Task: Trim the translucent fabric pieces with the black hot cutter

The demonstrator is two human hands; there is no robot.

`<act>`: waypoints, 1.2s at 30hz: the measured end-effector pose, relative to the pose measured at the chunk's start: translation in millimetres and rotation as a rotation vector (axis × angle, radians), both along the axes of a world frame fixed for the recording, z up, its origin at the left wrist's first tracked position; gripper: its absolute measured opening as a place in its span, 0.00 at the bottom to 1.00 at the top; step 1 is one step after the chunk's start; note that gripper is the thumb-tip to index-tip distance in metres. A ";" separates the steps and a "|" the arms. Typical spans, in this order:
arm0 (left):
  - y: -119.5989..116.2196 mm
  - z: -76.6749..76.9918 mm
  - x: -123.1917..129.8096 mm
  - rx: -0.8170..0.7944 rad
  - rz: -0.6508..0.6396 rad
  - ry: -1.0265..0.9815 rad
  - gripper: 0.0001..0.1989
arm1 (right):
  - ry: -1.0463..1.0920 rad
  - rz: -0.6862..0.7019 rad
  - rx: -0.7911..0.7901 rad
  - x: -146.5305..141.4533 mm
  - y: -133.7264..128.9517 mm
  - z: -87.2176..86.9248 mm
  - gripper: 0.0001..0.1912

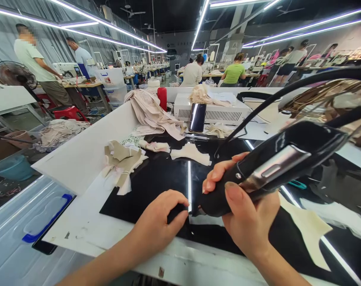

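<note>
My right hand [247, 214] is wrapped round a black handheld power tool [276, 159] with a silver switch plate. The tool slants down to the left, its head low over a glossy black sheet [156, 182] on the bench. Beside that head is my left hand [159, 216], thumb and forefinger curled together close to the tip; whatever they pinch is hidden. A pale flat strip [210, 219] lies under the tool's head, partly covered by it. Farther back on the sheet rests a cream cut fabric piece [191, 154]. Another cream piece [305, 230] lies right of my right hand.
Beige and white scraps [122, 163] are piled at left, near draped cloth [156, 111]. A phone [197, 117] leans against a white vented box [219, 111]. A black cable [276, 95] arcs above the bench. People work at machines beyond the low white partition [88, 155].
</note>
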State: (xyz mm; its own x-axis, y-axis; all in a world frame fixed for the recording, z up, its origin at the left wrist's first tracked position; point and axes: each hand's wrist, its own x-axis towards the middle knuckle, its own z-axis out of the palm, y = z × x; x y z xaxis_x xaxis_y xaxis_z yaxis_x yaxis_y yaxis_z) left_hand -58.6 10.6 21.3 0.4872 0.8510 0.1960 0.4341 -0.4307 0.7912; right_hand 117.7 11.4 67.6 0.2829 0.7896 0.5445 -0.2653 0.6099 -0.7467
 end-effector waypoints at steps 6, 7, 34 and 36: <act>0.6 -1.3 0.1 -0.035 0.023 -0.069 0.08 | 0.003 0.000 0.020 -2.2 2.7 -5.5 0.19; 0.7 -1.8 0.4 -0.036 0.025 -0.071 0.09 | 0.004 0.002 0.022 -2.3 2.7 -6.0 0.19; -0.9 -6.7 -1.4 0.159 -0.126 0.098 0.14 | -0.034 -0.001 -0.048 12.1 -9.7 4.7 0.19; -0.5 -3.7 -4.1 0.186 -0.182 0.140 0.16 | -0.024 -0.046 -0.044 21.3 -9.8 10.0 0.19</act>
